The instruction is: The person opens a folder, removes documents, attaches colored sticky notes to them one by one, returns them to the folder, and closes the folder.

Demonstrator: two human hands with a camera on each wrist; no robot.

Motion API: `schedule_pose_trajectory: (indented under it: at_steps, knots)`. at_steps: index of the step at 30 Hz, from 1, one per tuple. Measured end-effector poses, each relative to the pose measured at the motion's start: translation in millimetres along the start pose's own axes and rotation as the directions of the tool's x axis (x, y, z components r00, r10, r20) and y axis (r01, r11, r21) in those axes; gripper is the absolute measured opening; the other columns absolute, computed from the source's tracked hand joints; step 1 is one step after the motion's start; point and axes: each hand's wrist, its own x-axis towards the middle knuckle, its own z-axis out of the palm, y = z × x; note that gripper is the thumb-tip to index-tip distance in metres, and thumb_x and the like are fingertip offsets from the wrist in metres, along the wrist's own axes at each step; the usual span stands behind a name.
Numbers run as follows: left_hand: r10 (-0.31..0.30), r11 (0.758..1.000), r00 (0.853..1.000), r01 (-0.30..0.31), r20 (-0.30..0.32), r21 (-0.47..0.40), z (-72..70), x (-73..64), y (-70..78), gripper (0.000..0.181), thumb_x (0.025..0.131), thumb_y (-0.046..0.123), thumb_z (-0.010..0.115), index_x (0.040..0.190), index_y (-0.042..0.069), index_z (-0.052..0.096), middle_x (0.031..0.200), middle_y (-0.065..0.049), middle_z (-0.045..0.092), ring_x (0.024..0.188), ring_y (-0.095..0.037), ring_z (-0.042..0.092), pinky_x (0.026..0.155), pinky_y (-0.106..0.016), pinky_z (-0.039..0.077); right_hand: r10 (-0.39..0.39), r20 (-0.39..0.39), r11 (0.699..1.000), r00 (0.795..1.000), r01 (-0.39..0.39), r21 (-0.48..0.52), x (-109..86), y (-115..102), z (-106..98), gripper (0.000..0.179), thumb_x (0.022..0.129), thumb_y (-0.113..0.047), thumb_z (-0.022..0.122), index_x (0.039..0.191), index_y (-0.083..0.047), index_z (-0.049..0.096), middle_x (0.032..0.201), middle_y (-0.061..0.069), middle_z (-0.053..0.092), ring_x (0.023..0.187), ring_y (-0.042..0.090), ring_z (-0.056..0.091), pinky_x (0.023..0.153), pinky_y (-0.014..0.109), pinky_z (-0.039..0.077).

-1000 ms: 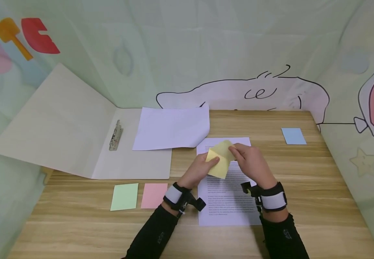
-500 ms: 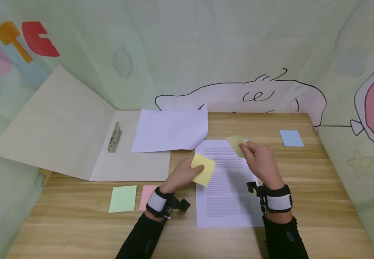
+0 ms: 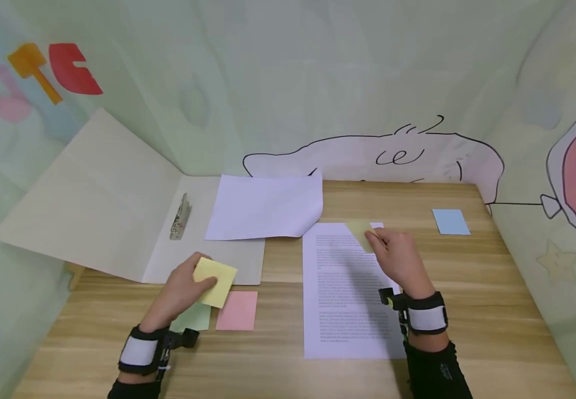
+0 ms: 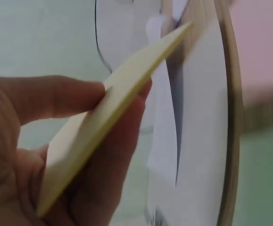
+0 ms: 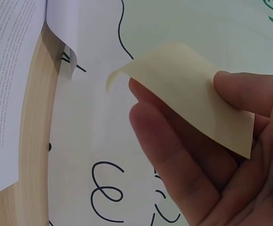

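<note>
My left hand (image 3: 180,293) grips a yellow sticky note pad (image 3: 215,281) between thumb and fingers, over the green sticky notes (image 3: 193,318) and beside the pink ones (image 3: 238,311). The left wrist view shows the pad (image 4: 112,113) edge-on, with visible thickness. My right hand (image 3: 401,260) pinches a single yellow sticky note (image 3: 360,234) above the top of a printed sheet (image 3: 347,299). In the right wrist view this note (image 5: 188,89) bends, its far corner curling down.
An open file folder (image 3: 88,205) with a metal clip (image 3: 180,217) stands at the back left. A blank white sheet (image 3: 265,208) lies across its right part, one corner curled. Blue sticky notes (image 3: 450,221) lie at the back right of the wooden table (image 3: 487,310).
The single yellow note has come off the pad into my right hand. My left hand has carried the pad left, from the printed sheet to over the green notes.
</note>
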Motion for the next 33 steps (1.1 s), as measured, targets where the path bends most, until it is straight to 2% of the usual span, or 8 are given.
schedule_pose_trajectory:
  at_steps: [5, 7, 12, 14, 20, 24, 28, 33]
  knots:
    - [-0.050, 0.998, 0.997, 0.051, -0.059, 0.022, -33.6, -17.1, -37.5, 0.042, 0.088, 0.012, 0.064, 0.122, -0.003, 0.044, 0.107, -0.022, 0.059, 0.085, -0.026, 0.054, 0.065, -0.033, 0.044, 0.006, 0.004, 1.000, 1.000, -0.006, 0.015, -2.8, 1.1, 2.8, 0.046, 0.098, -0.021, 0.053, 0.057, -0.013, 0.034, 0.053, -0.006, 0.019, 0.045, 0.007, 0.017, 0.046, 0.025, 0.022]
    - [-0.073, 0.996, 0.995, 0.076, -0.062, 0.040, -45.4, -24.4, -50.6, 0.047, 0.089, 0.014, 0.063, 0.126, -0.005, 0.040, 0.118, -0.031, 0.052, 0.097, -0.038, 0.053, 0.073, -0.043, 0.046, 0.008, 0.015, 1.000, 1.000, -0.008, 0.015, -3.7, 0.9, 3.5, 0.046, 0.098, -0.023, 0.052, 0.058, -0.012, 0.035, 0.052, -0.006, 0.020, 0.045, 0.007, 0.018, 0.046, 0.025, 0.022]
    - [-0.162, 0.982, 0.986, 0.166, -0.043, 0.095, -67.3, -38.3, -77.8, 0.058, 0.092, 0.019, 0.060, 0.133, -0.009, 0.031, 0.137, -0.044, 0.023, 0.123, -0.060, 0.023, 0.091, -0.069, 0.028, 0.011, 0.044, 1.000, 0.999, -0.011, 0.010, -4.3, -0.5, 4.8, 0.045, 0.099, -0.024, 0.052, 0.059, -0.012, 0.036, 0.051, -0.006, 0.022, 0.045, 0.008, 0.020, 0.046, 0.025, 0.023]
    - [-0.182, 0.976, 0.982, 0.187, -0.048, 0.110, -71.3, -39.9, -86.0, 0.059, 0.092, 0.019, 0.060, 0.134, -0.009, 0.030, 0.137, -0.045, 0.022, 0.122, -0.061, 0.024, 0.091, -0.068, 0.028, 0.011, 0.045, 1.000, 0.999, -0.012, 0.006, -3.8, -1.1, 5.1, 0.043, 0.098, -0.022, 0.053, 0.059, -0.012, 0.037, 0.052, -0.006, 0.022, 0.045, 0.009, 0.021, 0.046, 0.025, 0.023]
    - [-0.194, 0.969, 0.978, 0.203, -0.076, 0.139, -68.1, -38.2, -104.1, 0.056, 0.089, 0.012, 0.061, 0.131, -0.012, 0.032, 0.131, -0.042, 0.033, 0.112, -0.053, 0.040, 0.085, -0.058, 0.038, 0.006, 0.062, 1.000, 0.998, -0.006, 0.001, -2.8, -3.8, 5.6, 0.042, 0.098, -0.023, 0.052, 0.060, -0.012, 0.040, 0.052, -0.006, 0.024, 0.045, 0.010, 0.023, 0.045, 0.025, 0.023]
    - [-0.179, 0.957, 0.978, 0.200, -0.111, 0.211, -61.7, -34.8, -109.1, 0.059, 0.086, 0.011, 0.062, 0.130, -0.015, 0.033, 0.125, -0.042, 0.040, 0.106, -0.051, 0.046, 0.082, -0.056, 0.041, 0.009, 0.072, 1.000, 0.997, -0.009, 0.002, -2.4, -4.7, 5.8, 0.043, 0.099, -0.025, 0.051, 0.060, -0.011, 0.039, 0.052, -0.005, 0.025, 0.046, 0.010, 0.023, 0.046, 0.025, 0.024]
    - [-0.180, 0.925, 0.972, 0.220, -0.152, 0.310, -56.9, -32.9, -106.4, 0.062, 0.083, 0.013, 0.063, 0.128, -0.019, 0.034, 0.120, -0.044, 0.044, 0.103, -0.054, 0.049, 0.081, -0.058, 0.042, 0.007, 0.073, 1.000, 0.997, -0.007, -0.006, -1.9, -5.4, 6.8, 0.043, 0.099, -0.026, 0.051, 0.060, -0.011, 0.040, 0.052, -0.004, 0.025, 0.045, 0.009, 0.023, 0.045, 0.025, 0.024]
    - [-0.212, 0.881, 0.954, 0.281, -0.214, 0.381, -47.6, -37.0, -94.5, 0.061, 0.081, 0.013, 0.061, 0.126, -0.021, 0.037, 0.117, -0.043, 0.045, 0.099, -0.054, 0.050, 0.074, -0.057, 0.045, 0.012, 0.083, 1.000, 0.996, -0.010, -0.021, -2.3, -6.2, 7.3, 0.042, 0.099, -0.024, 0.052, 0.060, -0.011, 0.040, 0.051, -0.005, 0.025, 0.045, 0.010, 0.024, 0.045, 0.025, 0.024]
